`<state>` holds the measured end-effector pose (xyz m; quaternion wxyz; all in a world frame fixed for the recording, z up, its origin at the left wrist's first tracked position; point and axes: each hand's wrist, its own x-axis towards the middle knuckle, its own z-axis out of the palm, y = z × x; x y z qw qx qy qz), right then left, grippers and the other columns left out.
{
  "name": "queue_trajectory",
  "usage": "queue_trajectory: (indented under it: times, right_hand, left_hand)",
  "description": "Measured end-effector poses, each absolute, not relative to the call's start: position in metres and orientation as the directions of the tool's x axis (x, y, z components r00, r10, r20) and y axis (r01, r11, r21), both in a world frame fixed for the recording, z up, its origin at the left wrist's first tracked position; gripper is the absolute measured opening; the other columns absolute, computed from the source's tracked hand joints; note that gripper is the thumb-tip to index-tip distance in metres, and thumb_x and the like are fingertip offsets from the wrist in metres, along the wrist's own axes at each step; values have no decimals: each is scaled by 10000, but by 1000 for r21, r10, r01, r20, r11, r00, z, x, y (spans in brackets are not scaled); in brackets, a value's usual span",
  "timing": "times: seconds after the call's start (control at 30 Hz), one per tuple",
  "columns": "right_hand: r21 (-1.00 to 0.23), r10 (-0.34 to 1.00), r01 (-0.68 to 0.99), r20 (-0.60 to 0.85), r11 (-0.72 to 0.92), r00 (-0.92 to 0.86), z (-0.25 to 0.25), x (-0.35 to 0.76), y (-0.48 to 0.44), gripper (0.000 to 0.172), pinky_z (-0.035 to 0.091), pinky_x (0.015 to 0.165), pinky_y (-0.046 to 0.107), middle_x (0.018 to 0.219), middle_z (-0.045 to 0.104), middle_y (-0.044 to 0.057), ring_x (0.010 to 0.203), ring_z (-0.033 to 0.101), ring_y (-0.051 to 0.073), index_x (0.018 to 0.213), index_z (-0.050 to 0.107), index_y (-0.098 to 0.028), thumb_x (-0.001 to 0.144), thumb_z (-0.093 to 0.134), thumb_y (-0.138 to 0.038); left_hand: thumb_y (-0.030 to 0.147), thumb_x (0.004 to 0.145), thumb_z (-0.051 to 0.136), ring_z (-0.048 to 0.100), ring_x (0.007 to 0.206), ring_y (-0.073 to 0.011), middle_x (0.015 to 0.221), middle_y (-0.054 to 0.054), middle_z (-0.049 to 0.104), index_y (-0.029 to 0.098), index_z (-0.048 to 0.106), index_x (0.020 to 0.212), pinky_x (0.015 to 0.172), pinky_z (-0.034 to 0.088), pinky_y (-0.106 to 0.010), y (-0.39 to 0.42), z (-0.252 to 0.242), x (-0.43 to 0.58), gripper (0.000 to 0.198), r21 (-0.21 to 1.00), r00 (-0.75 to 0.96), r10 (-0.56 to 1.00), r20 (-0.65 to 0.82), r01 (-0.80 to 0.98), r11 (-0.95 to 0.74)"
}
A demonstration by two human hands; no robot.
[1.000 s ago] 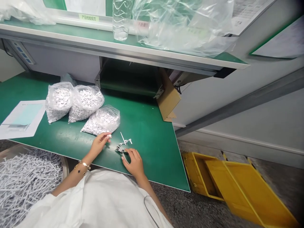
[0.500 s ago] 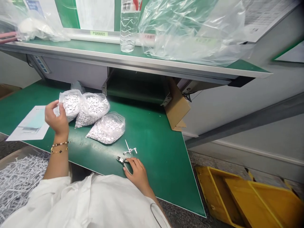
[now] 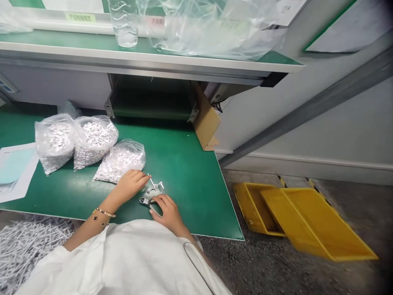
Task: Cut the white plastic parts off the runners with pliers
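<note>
My left hand (image 3: pixel 131 186) reaches across to a small white branched plastic sprue (image 3: pixel 156 186) on the green table (image 3: pixel 175 164). Its fingertips are closed at the upper end of the sprue's thin stem. In my right hand (image 3: pixel 168 212) is a pair of side cutters (image 3: pixel 146 201), its metal jaws pointing left, just below the sprue. My fingers wrap round its pale handles and partly hide them. Just beyond my left hand sits a clear bag of small white plastic pieces (image 3: pixel 125 157), nearest of several such bags; another bag (image 3: pixel 95 137) stands behind it.
Sheets of paper (image 3: pixel 18 172) lie at the left. White plastic sticks (image 3: pixel 33 250) fill a container below the table's front edge. Overhead runs a shelf (image 3: pixel 92 47) with a bottle (image 3: pixel 125 24) and plastic bags. Cardboard (image 3: pixel 205 123) stands at the right; yellow bins (image 3: pixel 316 221) are on the floor.
My left hand has come from beside the leftmost bag to the sprue's stem. My right hand still holds the side cutters. The view has turned to the right.
</note>
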<state>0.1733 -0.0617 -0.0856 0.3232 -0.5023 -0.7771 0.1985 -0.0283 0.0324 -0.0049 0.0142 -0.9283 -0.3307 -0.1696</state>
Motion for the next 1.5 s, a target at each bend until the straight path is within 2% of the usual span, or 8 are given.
queue_trajectory:
  times: [0.13,0.3,0.43,0.53,0.67,0.93,1.13,1.5]
  right_hand:
    - [-600,907,681,293,420,-301,-88,171,-63,337,475,820,355,1002,625,60,920,564,226,1087,596,-217,762,638,-292]
    - [-579,915,709,275,402,-295,-88,170,-64,331,472,817,357,991,627,62,909,560,227,1072,601,-212,756,650,-299]
    - [-590,917,702,281,399,-285,-86,171,-63,323,472,815,353,987,625,59,910,557,223,1069,600,-214,761,645,-300]
    - [-611,922,692,287,385,-260,-85,172,-64,323,471,830,351,993,623,60,928,559,222,1086,597,-217,778,632,-305]
    - [-626,928,691,318,361,-197,-86,172,-63,315,475,826,352,992,623,66,921,570,217,1090,604,-209,789,614,-303]
    - [-690,945,677,326,256,-25,-88,173,-61,302,477,856,365,997,625,68,929,571,212,1091,608,-209,797,583,-272]
    - [-765,954,618,289,180,81,-91,175,-59,295,508,750,317,980,617,72,874,579,192,1093,606,-207,811,567,-283]
    - [-772,957,600,289,210,37,-90,176,-59,302,509,728,289,985,618,70,867,579,178,1113,607,-206,829,558,-296]
  left_hand:
    - [334,941,465,612,874,-213,934,-86,661,161,589,1148,746,464,-317,26,-24,5,296,266,673,717,183,668,-695]
    - [259,927,467,645,844,-205,892,-77,705,165,692,955,771,472,-289,27,-44,16,245,582,606,794,46,630,-514]
    - [318,868,540,650,785,-188,875,-63,719,187,731,933,738,485,-274,28,-52,8,240,832,424,906,16,496,-247]
    - [387,792,626,634,692,-168,844,-55,723,183,737,969,679,493,-273,28,-56,-1,292,946,281,948,-150,320,55]
    - [422,709,716,636,750,-157,941,-71,725,165,719,1027,767,503,-293,21,-63,-6,410,945,175,930,-324,1,328]
    - [345,661,777,625,779,-120,851,-32,700,160,685,1001,824,483,-265,5,-78,7,398,856,130,913,-386,-318,407]
    - [357,650,780,624,753,-132,819,-32,692,149,676,909,807,477,-274,5,-81,7,349,876,155,915,-372,-268,401]
    - [422,696,719,605,761,-161,770,-17,665,156,649,827,802,471,-299,4,-67,5,304,935,216,923,-319,-90,344]
